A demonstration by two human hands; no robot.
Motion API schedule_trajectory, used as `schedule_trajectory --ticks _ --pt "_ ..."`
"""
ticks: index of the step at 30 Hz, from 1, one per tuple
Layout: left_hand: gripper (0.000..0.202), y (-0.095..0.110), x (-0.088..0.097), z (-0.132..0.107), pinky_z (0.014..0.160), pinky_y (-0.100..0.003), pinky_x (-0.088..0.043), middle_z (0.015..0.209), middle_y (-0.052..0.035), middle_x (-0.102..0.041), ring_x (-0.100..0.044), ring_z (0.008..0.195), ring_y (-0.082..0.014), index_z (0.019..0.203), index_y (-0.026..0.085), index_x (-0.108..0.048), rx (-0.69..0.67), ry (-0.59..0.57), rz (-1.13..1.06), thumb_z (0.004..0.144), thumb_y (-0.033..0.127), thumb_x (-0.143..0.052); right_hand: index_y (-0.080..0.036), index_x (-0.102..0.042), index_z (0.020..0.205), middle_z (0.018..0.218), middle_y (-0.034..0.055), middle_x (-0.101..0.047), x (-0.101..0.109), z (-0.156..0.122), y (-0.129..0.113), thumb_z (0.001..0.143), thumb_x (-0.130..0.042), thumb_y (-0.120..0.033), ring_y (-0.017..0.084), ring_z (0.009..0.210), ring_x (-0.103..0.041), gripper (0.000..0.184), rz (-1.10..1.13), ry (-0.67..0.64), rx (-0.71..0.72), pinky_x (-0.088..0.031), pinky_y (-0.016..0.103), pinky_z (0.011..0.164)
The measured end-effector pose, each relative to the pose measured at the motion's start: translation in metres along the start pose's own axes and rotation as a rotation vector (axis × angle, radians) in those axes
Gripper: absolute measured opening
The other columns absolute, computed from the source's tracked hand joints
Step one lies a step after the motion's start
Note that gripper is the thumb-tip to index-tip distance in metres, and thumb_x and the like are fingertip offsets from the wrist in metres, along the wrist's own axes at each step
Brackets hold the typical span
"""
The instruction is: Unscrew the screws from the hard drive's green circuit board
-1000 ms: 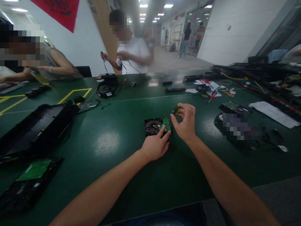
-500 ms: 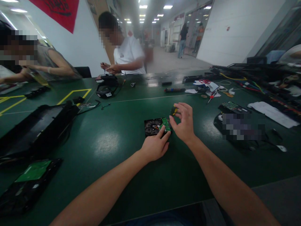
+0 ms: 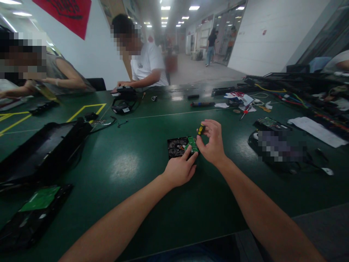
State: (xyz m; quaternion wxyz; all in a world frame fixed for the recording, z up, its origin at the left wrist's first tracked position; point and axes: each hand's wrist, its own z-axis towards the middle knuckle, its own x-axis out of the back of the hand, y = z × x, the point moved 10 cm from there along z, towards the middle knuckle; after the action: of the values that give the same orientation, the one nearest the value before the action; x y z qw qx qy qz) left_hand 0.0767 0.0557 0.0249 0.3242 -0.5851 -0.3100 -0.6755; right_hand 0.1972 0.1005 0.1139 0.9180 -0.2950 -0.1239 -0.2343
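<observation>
We see a small black hard drive (image 3: 177, 147) lying flat near the middle of the dark green tabletop (image 3: 131, 167), with a green circuit board (image 3: 192, 143) on its right part. The left hand (image 3: 180, 169) rests at the drive's near edge. Its fingers are loosely spread and the index finger is stretched forward, touching the green board.

The right hand (image 3: 214, 145) is just beside the drive's right edge. Its thumb and fingertips are pinched around the yellow-and-black handle of a small screwdriver (image 3: 201, 129), which it holds over the drive's far right corner. We cannot make out the tip, so we cannot tell whether it touches the board.

To the left lies a long black plastic casing (image 3: 46, 145), and nearer to us a flat black unit with a green board (image 3: 40, 196). Well apart on the right lies a red-handled screwdriver (image 3: 247, 111) among white paper scraps. Across the tabletop, a person in a white shirt (image 3: 148, 65) has both hands at a black device (image 3: 124, 100).
</observation>
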Motion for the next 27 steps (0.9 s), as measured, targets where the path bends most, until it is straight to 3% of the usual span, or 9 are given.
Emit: schedule_trajectory --ticks 6,14,22,27 --pt "0.062 -0.0002 -0.0003 0.0004 0.085 -0.046 -0.064 0.173 -0.0204 -0.034 -0.077 0.106 -0.0309 0.165 0.024 -0.040 0.001 0.001 0.008 0.106 0.044 -0.044 -0.037 -0.045 0.150 0.139 0.0105 -0.045 0.0003 0.0022 -0.0052 0.091 -0.062 -0.013 0.030 0.126 -0.055 0.065 -0.021 0.015 0.042 -0.068 0.049 0.091" --pt "0.062 -0.0007 -0.0010 0.0002 0.084 -0.045 -0.064 0.173 -0.0198 -0.033 -0.077 0.106 -0.0305 0.165 0.024 -0.040 0.000 0.012 0.005 0.106 0.044 -0.044 -0.036 -0.048 0.145 0.133 0.0091 -0.045 0.0015 0.0014 0.0003 0.092 -0.068 -0.018 0.023 0.100 -0.062 0.060 -0.063 0.013 -0.012 -0.067 0.048 0.084" --pt "0.064 -0.0009 0.0000 0.0003 0.084 -0.046 -0.064 0.173 -0.0202 -0.032 -0.077 0.107 -0.0309 0.166 0.025 -0.036 -0.003 0.000 -0.003 0.106 0.044 -0.044 -0.037 -0.046 0.147 0.136 0.0102 -0.047 -0.0013 0.0010 -0.0029 0.088 -0.065 -0.013 0.030 0.118 -0.059 0.066 -0.035 -0.015 0.031 -0.066 0.050 0.089" --pt "0.062 -0.0004 0.0014 -0.0003 0.083 -0.046 -0.064 0.172 -0.0204 -0.034 -0.077 0.107 -0.0316 0.165 0.024 -0.038 -0.001 -0.001 0.000 0.106 0.044 -0.043 -0.036 -0.043 0.151 0.143 0.0106 -0.047 -0.0048 -0.0009 0.0033 0.091 -0.062 -0.014 0.027 0.114 -0.065 0.067 0.017 -0.029 0.016 -0.066 0.052 0.094"
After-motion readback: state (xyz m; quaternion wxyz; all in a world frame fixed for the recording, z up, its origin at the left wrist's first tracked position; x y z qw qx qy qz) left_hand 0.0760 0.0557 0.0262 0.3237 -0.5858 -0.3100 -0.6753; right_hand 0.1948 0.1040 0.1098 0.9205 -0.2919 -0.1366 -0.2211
